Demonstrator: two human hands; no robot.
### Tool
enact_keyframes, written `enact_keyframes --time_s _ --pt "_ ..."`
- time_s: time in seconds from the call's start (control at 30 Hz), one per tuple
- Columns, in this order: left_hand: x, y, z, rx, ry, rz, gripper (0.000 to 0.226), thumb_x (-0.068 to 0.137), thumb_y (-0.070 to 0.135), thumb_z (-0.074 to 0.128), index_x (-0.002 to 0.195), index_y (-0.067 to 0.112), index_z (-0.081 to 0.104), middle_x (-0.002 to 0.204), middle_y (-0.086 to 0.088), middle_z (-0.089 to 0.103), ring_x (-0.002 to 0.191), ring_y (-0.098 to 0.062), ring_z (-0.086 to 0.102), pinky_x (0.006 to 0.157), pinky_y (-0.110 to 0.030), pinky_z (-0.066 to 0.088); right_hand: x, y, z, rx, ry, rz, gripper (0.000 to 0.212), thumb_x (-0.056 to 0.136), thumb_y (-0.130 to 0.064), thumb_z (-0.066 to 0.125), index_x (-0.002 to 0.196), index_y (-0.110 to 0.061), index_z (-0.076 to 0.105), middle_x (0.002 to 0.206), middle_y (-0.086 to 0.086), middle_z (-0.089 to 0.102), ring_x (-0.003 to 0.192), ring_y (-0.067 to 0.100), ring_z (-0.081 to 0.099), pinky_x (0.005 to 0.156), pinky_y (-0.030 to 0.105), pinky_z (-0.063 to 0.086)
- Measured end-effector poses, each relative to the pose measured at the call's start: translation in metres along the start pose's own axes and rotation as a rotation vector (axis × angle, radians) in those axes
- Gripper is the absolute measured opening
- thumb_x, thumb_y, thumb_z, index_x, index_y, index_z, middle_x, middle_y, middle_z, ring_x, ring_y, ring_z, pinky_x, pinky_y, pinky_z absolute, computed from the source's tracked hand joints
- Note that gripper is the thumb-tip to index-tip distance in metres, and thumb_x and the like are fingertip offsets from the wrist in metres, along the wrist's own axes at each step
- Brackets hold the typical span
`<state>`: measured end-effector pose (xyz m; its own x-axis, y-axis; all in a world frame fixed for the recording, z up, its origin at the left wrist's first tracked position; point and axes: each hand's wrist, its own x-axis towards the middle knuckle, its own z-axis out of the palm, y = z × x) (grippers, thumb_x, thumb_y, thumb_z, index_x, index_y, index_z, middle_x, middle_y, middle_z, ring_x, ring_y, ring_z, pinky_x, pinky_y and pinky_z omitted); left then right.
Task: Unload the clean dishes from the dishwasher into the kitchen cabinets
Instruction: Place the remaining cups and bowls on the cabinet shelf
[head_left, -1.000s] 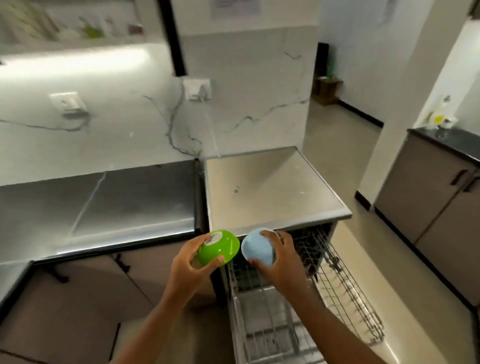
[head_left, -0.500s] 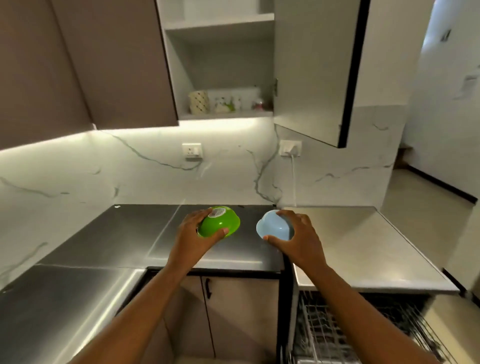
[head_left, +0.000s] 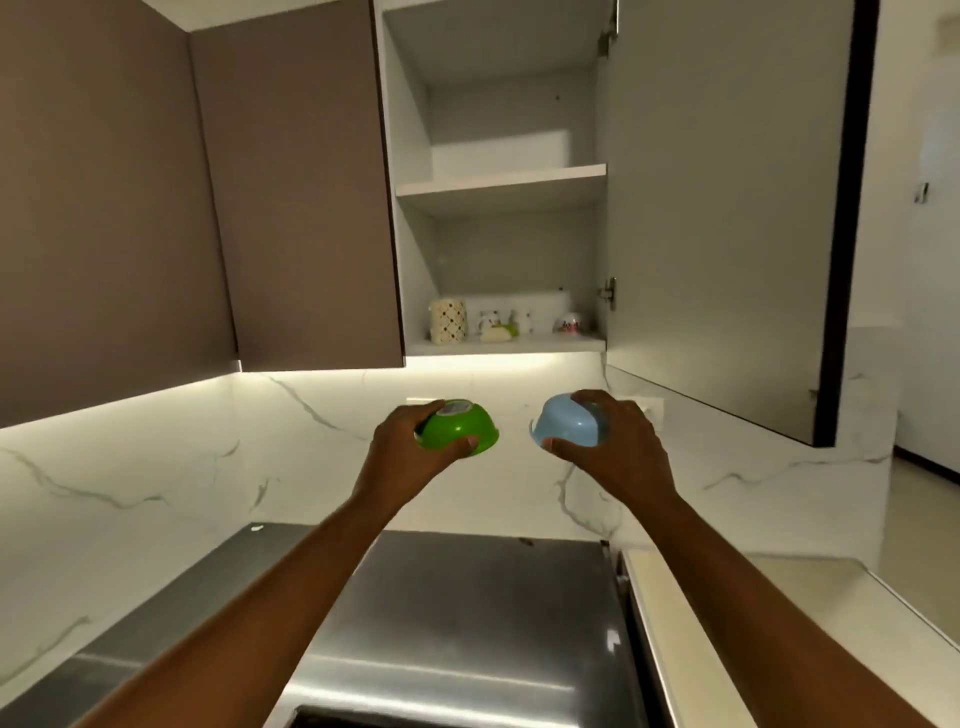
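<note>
Raised hands (head_left: 410, 452) gripping bowls (head_left: 460, 426)

Small glossy green plastic bowl (head_left: 460, 427) upside down, beside small pale blue plastic bowl (head_left: 567, 427), tilted, both mid-air below open cabinet (head_left: 501, 187).

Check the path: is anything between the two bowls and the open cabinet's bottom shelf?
Nothing visible blocks it. The cabinet door stands open. The patterned cup and small items occupy the bottom shelf, with a gap between them.
</note>
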<state>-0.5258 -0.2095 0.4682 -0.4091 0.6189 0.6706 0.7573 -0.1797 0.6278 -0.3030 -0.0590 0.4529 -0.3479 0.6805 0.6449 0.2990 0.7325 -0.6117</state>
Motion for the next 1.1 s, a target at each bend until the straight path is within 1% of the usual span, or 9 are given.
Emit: enact_keyframes --time_s 0.1,0.2,0.43,0.57,0.67,0.77,0.87,1.0,1.1 --pt "0.054 -0.001 0.01 0.0 0.033 -0.001 0.068 0.069 0.039 0.086 0.128 0.017 0.063 0.121 -0.001 0.063 0.104 -0.013 0.059 0.087 -0.027 0.05 0.046 0.003 0.004 -0.025 0.044 -0.003 0.085 0.064 -0.06 0.084 0.135 -0.027 0.052 0.126 0.0 0.06 0.115 0.019 0.058 0.089 0.035 0.053" --pt "0.1 0.003 0.02 -0.011 0.047 -0.003 0.066 0.071 0.039 0.085 0.128 0.016 0.063 0.117 0.0 0.063 0.1 -0.013 0.059 0.081 -0.023 0.045 0.08 0.004 0.003 -0.081 0.069 0.033 0.08 0.066 -0.055 0.085 0.135 -0.033 0.051 0.125 -0.002 0.055 0.111 0.018 0.055 0.081 0.03 0.045" --pt "0.19 -0.007 0.057 -0.056 0.068 0.03 0.064 0.071 0.04 0.084 0.127 0.017 0.065 0.119 -0.001 0.067 0.099 -0.012 0.061 0.086 -0.025 0.05 0.159 0.025 0.017 -0.144 0.091 0.029 0.084 0.065 -0.053 0.088 0.137 -0.027 0.053 0.127 0.001 0.06 0.112 0.02 0.057 0.077 0.027 0.043" --pt "0.229 -0.02 0.076 -0.078 0.023 0.028 0.065 0.072 0.039 0.084 0.129 0.015 0.064 0.118 -0.001 0.066 0.098 -0.012 0.061 0.085 -0.023 0.049 0.191 0.038 0.028 -0.177 0.119 0.04 0.082 0.065 -0.049 0.089 0.136 -0.026 0.054 0.128 0.004 0.059 0.114 0.023 0.056 0.08 0.029 0.046" --pt "0.262 -0.037 0.091 -0.069 -0.036 0.049 0.068 0.071 0.039 0.084 0.13 0.013 0.062 0.121 -0.001 0.065 0.099 -0.011 0.06 0.082 -0.019 0.045 0.217 0.044 0.035 -0.202 0.164 0.028 0.079 0.065 -0.045 0.09 0.134 -0.022 0.056 0.126 0.007 0.061 0.111 0.024 0.057 0.083 0.036 0.052" --pt "0.292 -0.056 0.104 -0.064 -0.111 0.05 0.073 0.069 0.044 0.085 0.131 0.014 0.061 0.123 0.0 0.065 0.101 -0.011 0.059 0.083 -0.02 0.044 0.245 0.05 0.045 -0.233 0.193 0.038 0.077 0.067 -0.04 0.09 0.133 -0.022 0.056 0.127 0.007 0.06 0.114 0.024 0.053 0.081 0.032 0.046" --pt "0.32 -0.069 0.112 -0.029 -0.152 0.06 0.075 0.064 0.05 0.086 0.128 0.017 0.063 0.124 0.0 0.066 0.103 -0.012 0.059 0.085 -0.023 0.044 0.277 0.059 0.058 -0.266 0.197 0.07 0.076 0.066 -0.042 0.09 0.132 -0.025 0.056 0.128 0.006 0.059 0.118 0.025 0.051 0.084 0.033 0.044" --pt "0.355 -0.082 0.12 -0.048 -0.171 0.12 0.073 0.066 0.048 0.085 0.129 0.018 0.062 0.126 -0.001 0.064 0.102 -0.012 0.057 0.083 -0.024 0.043 0.329 0.073 0.079 -0.35 0.162 0.106 0.078 0.067 -0.045 0.089 0.133 -0.019 0.056 0.128 0.008 0.06 0.118 0.026 0.053 0.086 0.033 0.044" --pt "0.37 -0.085 0.124 -0.08 -0.19 0.17 0.071 0.068 0.046 0.085 0.129 0.017 0.063 0.128 -0.001 0.063 0.106 -0.013 0.058 0.083 -0.024 0.044 0.36 0.088 0.093 -0.421 0.109 0.14 0.078 0.063 -0.051 0.089 0.127 -0.015 0.061 0.12 0.008 0.067 0.11 0.026 0.06 0.083 0.033 0.049"
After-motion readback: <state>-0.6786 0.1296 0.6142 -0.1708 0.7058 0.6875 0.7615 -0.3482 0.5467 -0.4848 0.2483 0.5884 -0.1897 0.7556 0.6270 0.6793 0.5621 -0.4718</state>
